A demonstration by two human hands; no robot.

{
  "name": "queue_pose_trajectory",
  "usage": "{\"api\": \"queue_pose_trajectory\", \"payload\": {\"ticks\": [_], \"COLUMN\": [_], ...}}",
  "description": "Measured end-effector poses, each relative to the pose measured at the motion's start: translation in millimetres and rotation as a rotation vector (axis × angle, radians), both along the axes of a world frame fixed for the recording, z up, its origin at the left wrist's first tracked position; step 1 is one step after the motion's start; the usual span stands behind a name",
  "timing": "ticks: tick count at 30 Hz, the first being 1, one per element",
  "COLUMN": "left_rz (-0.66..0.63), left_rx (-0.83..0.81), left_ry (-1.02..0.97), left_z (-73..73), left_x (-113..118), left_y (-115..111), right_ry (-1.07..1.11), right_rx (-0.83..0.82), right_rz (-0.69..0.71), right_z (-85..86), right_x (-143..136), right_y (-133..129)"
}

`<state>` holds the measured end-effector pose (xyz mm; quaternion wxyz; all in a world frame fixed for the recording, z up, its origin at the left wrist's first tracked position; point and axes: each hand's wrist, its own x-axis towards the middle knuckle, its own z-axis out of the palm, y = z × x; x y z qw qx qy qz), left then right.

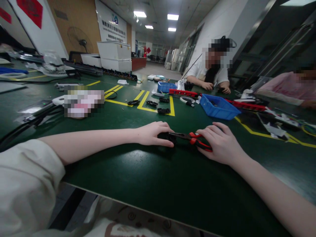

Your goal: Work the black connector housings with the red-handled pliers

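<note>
My left hand (pixel 155 133) is closed around a small black part (pixel 170 138) low over the green table, thumb toward me and fingers on the far side. My right hand (pixel 219 143) grips red-and-black long-nose pliers (pixel 194 138) by the handles. The plier tips point left and meet the black part; whether the jaws pinch it I cannot tell. Beyond my hands lie several similar black parts, one of them (pixel 163 111) inside a yellow-taped outline (pixel 172 107). Fingers cover much of the held part.
At the right stands a blue bin (pixel 219 110), with a smaller blue bin (pixel 166 87) farther back. Red strips (pixel 184 93) lie near them. A phone-like pink object (pixel 82 103) and cables (pixel 32 123) are at the left. Two people sit across the table (pixel 138 191).
</note>
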<state>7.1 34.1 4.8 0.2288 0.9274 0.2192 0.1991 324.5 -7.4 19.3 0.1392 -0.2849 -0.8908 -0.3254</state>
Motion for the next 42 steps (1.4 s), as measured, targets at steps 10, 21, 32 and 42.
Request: {"api": "queue_pose_trajectory", "payload": {"ticks": [10,21,32,42], "left_rz": [-0.029,-0.066,-0.07,-0.108], "left_rx": [-0.099,-0.029,-0.001,0.027], "left_ry": [-0.07,-0.236,-0.225,-0.235], "left_z": [7.8,-2.0,-4.0,-6.4], "left_x": [-1.8,-1.5,-1.7,-2.3], "left_y": [-2.7,3.0,6.1,9.5], "right_ry": [0.107,0.103,0.14,0.128], "right_rx": [-0.108,-0.175,-0.256,-0.24], "right_rz": [-0.002,0.087,0.006,-0.008], "right_z": [-11.4,-8.8,-11.2,-11.3], "right_x": [14.9,16.3,14.1,16.9], "right_y": [10.4,14.9,10.9,12.5]}}
